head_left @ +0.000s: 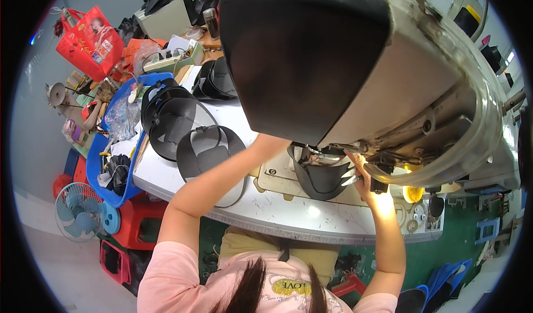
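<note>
Head view: one large sewing machine overhead, dark end cover toward the camera, above one white worktable. Under the machine, midway along the front edge of the worktable, one curved black piece, resting on one pale bed plate, upper part hidden by the machine. One right hand, just beside the right end of the black piece, closed around one pair of small snips, two bright blades pointing left, one finger stretched up toward the needle area; contact with the black piece impossible to tell. One left forearm reaching in over the front edge, left hand hidden behind the machine head, open or gripping impossible to tell. Along the left edge of the worktable, overlapping black visors, at least four, exact number uncountable; nearest of them partly behind the left forearm. Near the front edge, many tiny dark scraps, too small to count. Close to the right corner, one lit yellow part. Beyond the left edge, two blue tubs, upper one with clear plastic bags; higher up, one red bag. Below the left front corner, one red stool, and farther left one fan. Well beyond the right corner, one blue stool on green floor.
</note>
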A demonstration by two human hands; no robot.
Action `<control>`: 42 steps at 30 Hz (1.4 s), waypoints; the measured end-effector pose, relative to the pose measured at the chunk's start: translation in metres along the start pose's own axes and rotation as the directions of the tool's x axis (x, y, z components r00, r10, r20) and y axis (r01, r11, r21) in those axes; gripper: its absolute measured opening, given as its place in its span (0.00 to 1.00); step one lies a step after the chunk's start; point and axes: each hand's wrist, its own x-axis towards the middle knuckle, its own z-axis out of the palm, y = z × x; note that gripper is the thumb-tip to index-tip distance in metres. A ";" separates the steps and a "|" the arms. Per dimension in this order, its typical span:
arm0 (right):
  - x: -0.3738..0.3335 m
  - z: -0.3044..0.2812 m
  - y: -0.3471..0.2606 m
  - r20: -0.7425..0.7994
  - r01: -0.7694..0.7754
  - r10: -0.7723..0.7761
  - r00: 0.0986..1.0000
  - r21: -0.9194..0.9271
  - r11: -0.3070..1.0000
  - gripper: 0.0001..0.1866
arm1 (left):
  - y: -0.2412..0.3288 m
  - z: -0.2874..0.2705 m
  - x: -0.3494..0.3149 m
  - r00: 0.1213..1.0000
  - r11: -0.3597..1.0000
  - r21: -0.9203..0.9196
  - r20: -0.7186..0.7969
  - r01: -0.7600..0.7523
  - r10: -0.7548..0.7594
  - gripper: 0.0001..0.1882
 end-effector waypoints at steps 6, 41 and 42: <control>0.002 0.006 0.004 -0.210 0.155 -0.163 0.964 -0.053 0.986 0.31 | 0.012 -0.005 0.047 0.855 0.876 -0.076 0.274 0.476 -0.441 0.08; 0.021 -0.016 -0.063 -0.161 0.236 -0.204 0.966 0.219 0.947 0.34 | 0.047 0.017 -0.032 0.846 0.599 -0.624 0.207 0.501 -0.492 0.14; 0.021 -0.016 -0.064 -0.157 0.234 -0.203 0.966 0.210 0.949 0.34 | 0.046 0.017 -0.032 0.840 0.589 -0.626 0.219 0.511 -0.497 0.14</control>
